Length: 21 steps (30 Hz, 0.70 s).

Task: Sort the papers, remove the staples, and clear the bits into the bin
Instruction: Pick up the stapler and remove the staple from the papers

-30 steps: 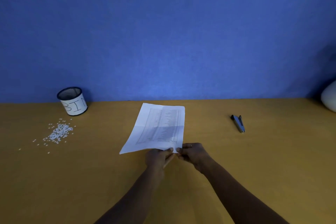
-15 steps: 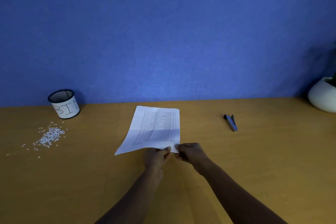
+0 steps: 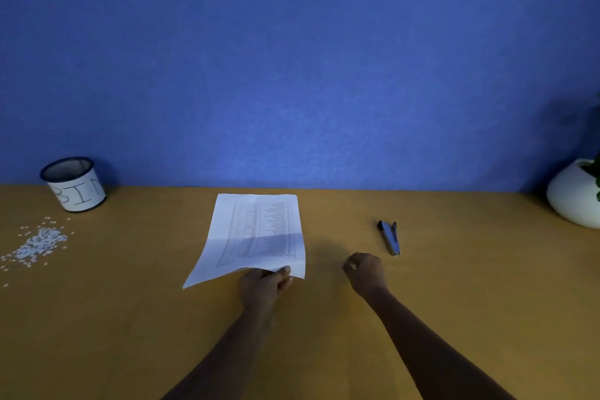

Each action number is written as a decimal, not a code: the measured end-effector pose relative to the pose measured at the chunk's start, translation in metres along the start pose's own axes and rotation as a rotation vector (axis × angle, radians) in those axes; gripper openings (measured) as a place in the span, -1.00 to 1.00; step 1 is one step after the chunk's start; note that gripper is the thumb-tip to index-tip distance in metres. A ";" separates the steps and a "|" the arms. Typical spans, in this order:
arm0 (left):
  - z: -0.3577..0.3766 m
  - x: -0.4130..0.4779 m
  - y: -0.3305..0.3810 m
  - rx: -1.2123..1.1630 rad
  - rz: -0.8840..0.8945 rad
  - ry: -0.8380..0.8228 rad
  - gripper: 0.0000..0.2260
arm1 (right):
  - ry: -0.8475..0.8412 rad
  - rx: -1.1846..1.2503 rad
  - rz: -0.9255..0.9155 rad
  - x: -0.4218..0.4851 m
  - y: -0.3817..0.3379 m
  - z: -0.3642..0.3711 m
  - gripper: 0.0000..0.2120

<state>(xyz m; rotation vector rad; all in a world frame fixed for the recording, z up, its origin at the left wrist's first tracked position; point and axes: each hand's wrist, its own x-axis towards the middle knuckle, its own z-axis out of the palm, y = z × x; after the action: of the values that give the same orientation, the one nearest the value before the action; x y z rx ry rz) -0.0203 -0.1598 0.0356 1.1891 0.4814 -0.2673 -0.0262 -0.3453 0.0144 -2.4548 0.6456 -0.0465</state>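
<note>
A printed set of papers (image 3: pixel 256 234) lies in the middle of the wooden desk, its near edge lifted. My left hand (image 3: pixel 264 286) pinches that near edge close to the right corner. My right hand (image 3: pixel 365 271) is off the paper, to its right, with fingers curled and nothing visible in them. A blue and black staple remover (image 3: pixel 389 237) lies just beyond my right hand. A mesh cup labelled BIN (image 3: pixel 74 185) stands at the back left against the wall. A pile of white paper bits (image 3: pixel 37 243) is scattered in front of it.
A white round plant pot (image 3: pixel 573 195) sits at the far right edge of the desk (image 3: pixel 454 286). A blue wall closes off the back of the desk.
My right hand has let go of the paper's corner and moved right, toward the staple remover. My left hand still holds the near edge. The camera view shifted slightly to the right.
</note>
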 end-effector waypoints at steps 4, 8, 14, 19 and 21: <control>0.014 0.006 -0.008 -0.003 0.030 0.020 -0.85 | 0.066 -0.147 0.032 0.030 0.025 -0.019 -0.64; 0.023 0.009 -0.015 -0.014 0.055 0.043 -0.82 | 0.063 -0.225 0.063 0.057 0.048 -0.031 -0.63; 0.027 0.015 -0.019 -0.010 0.066 0.056 -0.81 | 0.043 -0.226 0.080 0.080 0.062 -0.032 -0.53; 0.029 0.018 -0.022 -0.018 0.080 0.043 -0.77 | 0.093 -0.154 0.122 0.095 0.068 -0.027 -0.61; 0.029 0.018 -0.022 -0.016 0.103 0.037 -0.74 | 0.112 -0.153 0.131 0.099 0.071 -0.025 -0.63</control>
<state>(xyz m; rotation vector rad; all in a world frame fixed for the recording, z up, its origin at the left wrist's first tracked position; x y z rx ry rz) -0.0080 -0.1941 0.0165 1.2005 0.4518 -0.1529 0.0255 -0.4540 -0.0157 -2.5638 0.8875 -0.0859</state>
